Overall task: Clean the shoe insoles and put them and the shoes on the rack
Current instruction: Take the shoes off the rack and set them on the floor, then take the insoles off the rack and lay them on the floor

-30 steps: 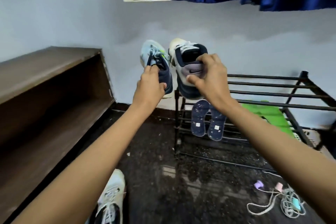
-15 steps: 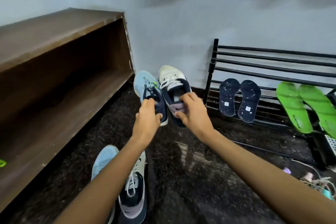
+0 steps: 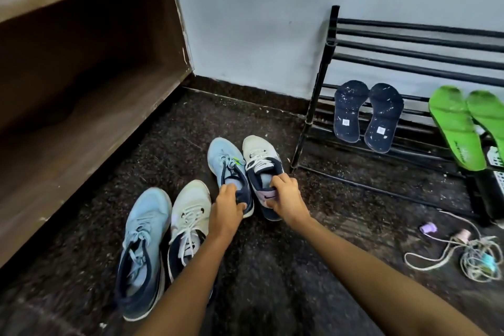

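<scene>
Well left of the rack [image 3: 324, 63], a loose blue shoe [image 3: 141, 251] and a loose white shoe [image 3: 188, 224] lie side by side on the floor [image 3: 272, 267]. Nearer the rack, our left hand [image 3: 227, 207] grips the heel of the held blue shoe [image 3: 226, 161]. Our right hand [image 3: 285, 196] grips the collar of the held white shoe [image 3: 259, 155]. Against the rack's bars lean the navy insoles [image 3: 368, 114] and then the green insoles [image 3: 458, 128].

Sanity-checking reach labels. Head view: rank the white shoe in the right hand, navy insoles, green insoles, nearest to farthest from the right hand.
1. The white shoe: gripped at its collar by the right hand.
2. The navy insoles: leaning at the left end of the rack.
3. The green insoles: farther right along the rack.
</scene>
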`<state>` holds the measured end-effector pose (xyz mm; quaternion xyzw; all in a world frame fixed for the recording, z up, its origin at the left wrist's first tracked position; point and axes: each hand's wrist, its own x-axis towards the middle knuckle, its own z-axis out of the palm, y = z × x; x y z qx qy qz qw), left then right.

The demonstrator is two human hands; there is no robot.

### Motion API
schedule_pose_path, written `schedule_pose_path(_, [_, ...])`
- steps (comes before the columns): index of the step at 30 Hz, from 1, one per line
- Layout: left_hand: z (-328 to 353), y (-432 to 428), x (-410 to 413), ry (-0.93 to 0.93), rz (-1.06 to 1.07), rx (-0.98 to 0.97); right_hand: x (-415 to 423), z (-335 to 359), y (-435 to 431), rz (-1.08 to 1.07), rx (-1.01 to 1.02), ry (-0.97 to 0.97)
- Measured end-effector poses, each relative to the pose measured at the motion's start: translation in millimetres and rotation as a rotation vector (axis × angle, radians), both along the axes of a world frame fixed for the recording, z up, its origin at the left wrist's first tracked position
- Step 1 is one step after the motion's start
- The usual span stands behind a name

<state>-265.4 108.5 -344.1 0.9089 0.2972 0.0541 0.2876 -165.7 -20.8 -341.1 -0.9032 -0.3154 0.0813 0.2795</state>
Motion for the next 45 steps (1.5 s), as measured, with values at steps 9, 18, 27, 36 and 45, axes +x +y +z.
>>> schedule_pose_path(9, [-32,-2,-9,0.069,0.004,-0.010,-1,-26,-3,-0.035,-0.171,0.041])
schedule_pose_path(18, [-14,-16,5,0.242,0.078,0.134,3,-11,-20,-0.041,-0.051,0.110])
schedule_pose_path(27, [56,-67,63,-0.124,0.011,0.100,59,53,-108,-0.534,0.397,0.040])
schedule_pose_path(36, [76,-114,159,-0.107,-0.066,-0.381,135,50,-168,-0.968,0.613,0.346])
schedule_pose_path(45, [59,-140,239,-0.092,0.064,-0.588,171,42,-169,-0.952,0.829,0.731])
